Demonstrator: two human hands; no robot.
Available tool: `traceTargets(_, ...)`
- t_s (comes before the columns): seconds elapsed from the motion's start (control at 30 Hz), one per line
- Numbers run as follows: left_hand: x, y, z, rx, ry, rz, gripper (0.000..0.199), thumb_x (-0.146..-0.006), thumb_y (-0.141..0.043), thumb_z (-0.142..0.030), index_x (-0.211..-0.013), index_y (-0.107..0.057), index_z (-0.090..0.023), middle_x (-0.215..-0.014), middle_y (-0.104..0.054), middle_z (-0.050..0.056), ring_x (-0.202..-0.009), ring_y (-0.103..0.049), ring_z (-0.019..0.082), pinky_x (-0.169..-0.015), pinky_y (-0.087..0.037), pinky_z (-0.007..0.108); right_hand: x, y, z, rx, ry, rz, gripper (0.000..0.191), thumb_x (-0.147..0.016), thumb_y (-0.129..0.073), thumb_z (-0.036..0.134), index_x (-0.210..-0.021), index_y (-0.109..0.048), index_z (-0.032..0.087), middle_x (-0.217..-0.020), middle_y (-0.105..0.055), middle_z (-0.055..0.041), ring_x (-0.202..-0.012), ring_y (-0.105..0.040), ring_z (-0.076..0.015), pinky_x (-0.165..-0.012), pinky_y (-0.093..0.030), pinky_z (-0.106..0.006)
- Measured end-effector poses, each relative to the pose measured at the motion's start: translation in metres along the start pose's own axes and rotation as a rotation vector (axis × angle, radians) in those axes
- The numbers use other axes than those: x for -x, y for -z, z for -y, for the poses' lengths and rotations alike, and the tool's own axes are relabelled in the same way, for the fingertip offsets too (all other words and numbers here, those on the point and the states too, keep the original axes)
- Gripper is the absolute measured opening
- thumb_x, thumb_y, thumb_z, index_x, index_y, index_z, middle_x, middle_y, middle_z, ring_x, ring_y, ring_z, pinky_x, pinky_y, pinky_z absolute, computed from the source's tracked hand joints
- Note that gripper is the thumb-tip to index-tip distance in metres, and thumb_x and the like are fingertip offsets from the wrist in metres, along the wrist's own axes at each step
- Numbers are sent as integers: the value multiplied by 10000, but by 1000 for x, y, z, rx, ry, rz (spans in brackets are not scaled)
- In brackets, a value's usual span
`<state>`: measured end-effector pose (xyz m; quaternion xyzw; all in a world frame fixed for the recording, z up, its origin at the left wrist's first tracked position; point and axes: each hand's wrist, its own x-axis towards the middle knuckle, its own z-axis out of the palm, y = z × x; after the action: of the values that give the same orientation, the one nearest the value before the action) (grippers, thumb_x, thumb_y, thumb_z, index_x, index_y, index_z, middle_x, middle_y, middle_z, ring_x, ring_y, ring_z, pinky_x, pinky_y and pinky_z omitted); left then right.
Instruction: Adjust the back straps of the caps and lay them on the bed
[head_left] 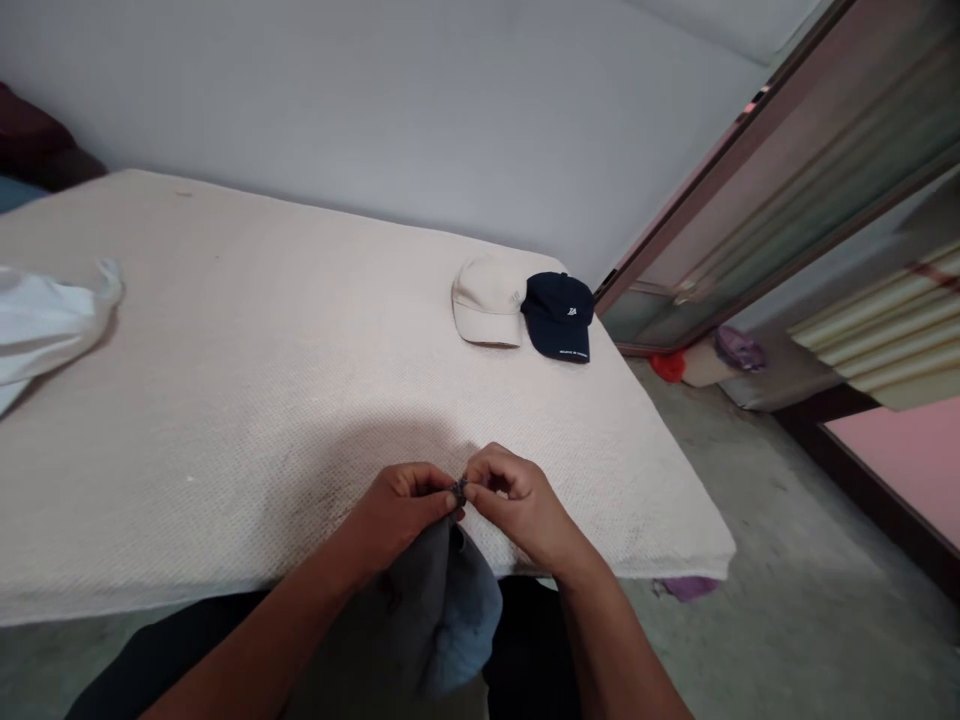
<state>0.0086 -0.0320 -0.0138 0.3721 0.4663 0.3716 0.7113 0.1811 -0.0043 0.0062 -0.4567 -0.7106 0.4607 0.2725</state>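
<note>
My left hand point(401, 508) and my right hand point(519, 500) meet just over the bed's near edge, both closed in a pinch. Between their fingertips is a small dark part, perhaps the strap, of a grey-blue cap point(465, 620). The rest of the cap hangs below the hands, over my lap, and its shape is partly hidden by my left forearm. Farther back lie a cream cap point(487, 300) and a navy cap point(559, 315) with white lettering, side by side with their brims towards me.
The caps lie on a bed with a cream textured cover point(247, 370). White cloth or plastic point(52, 320) is bunched at the left. A pale wall point(360, 110) stands behind, and concrete floor point(780, 520) shows at the right, near a glass-panelled door point(697, 230).
</note>
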Motion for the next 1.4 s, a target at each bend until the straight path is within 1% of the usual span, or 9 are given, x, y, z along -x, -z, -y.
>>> traceTargets(0.23, 7, -5, -16, -38, -92, 88, 171, -731, -676, -322, -772, -704, -158, -687, -647, 5, -614, -526, 111, -593, -354, 232, 8, 7, 17, -68, 44, -40, 114, -781, -569, 181, -677, -523, 168, -712, -494, 6, -660, -450, -110, -595, -352, -236)
traceTargets(0.37, 22, -8, -25, -68, -138, 130, 169, -742, -670, -321, -769, -707, -159, -681, -633, -9, -613, -502, 101, -595, -344, 223, 21, 5, 33, -111, 17, -58, 112, -780, -570, 194, -683, -519, 171, -731, -540, -10, -669, -491, -121, -596, -368, -243)
traceTargets(0.5, 39, -14, -29, -86, -159, 148, 196, -742, -668, -344, -777, -702, -154, -676, -628, -7, -601, -490, 101, -594, -345, 229, 37, 1, 54, -199, -26, -74, 122, -777, -564, 195, -679, -494, 176, -696, -571, -9, -621, -492, -114, -583, -379, -244)
traceTargets(0.57, 46, -16, -31, -88, -166, 141, 197, -734, -670, -347, -749, -691, -151, -664, -622, -8, -593, -489, 102, -591, -346, 232, 44, 0, 63, -194, -29, -95, 123, -766, -566, 185, -669, -490, 176, -687, -580, -8, -618, -493, -112, -585, -383, -242)
traceTargets(0.7, 54, -17, -34, -122, -198, 110, 182, -726, -658, -328, -703, -666, -148, -647, -607, -10, -602, -496, 112, -603, -352, 241, 52, -2, 76, -81, -23, -148, 110, -744, -560, 170, -657, -493, 177, -682, -592, -9, -622, -509, -117, -572, -380, -234)
traceTargets(0.83, 54, -16, -36, -200, -228, 81, 178, -723, -640, -322, -698, -660, -147, -613, -579, -21, -577, -476, 111, -580, -334, 245, 52, -4, 81, 94, -2, -201, 122, -732, -545, 161, -629, -482, 178, -677, -586, -10, -623, -517, -122, -554, -367, -231)
traceTargets(1.1, 49, -16, -33, -192, -259, 120, 180, -731, -621, -318, -708, -655, -143, -622, -570, -20, -580, -468, 111, -580, -335, 249, 50, -10, 84, 328, 59, -270, 131, -720, -517, 118, -623, -456, 184, -662, -542, 1, -611, -475, -122, -548, -326, -248)
traceTargets(1.23, 46, -13, -31, -183, -227, 112, 175, -729, -620, -316, -708, -659, -146, -618, -573, -23, -571, -465, 107, -575, -335, 245, 49, -12, 84, 389, 110, -282, 136, -717, -516, 103, -633, -447, 185, -671, -524, 2, -616, -461, -122, -561, -322, -257)
traceTargets(1.4, 44, -11, -34, -164, -188, 108, 180, -711, -630, -326, -711, -664, -149, -613, -583, -19, -575, -480, 114, -583, -351, 248, 45, -15, 79, 389, 170, -296, 139, -728, -509, 85, -660, -441, 185, -708, -520, -8, -651, -474, -128, -583, -338, -260)
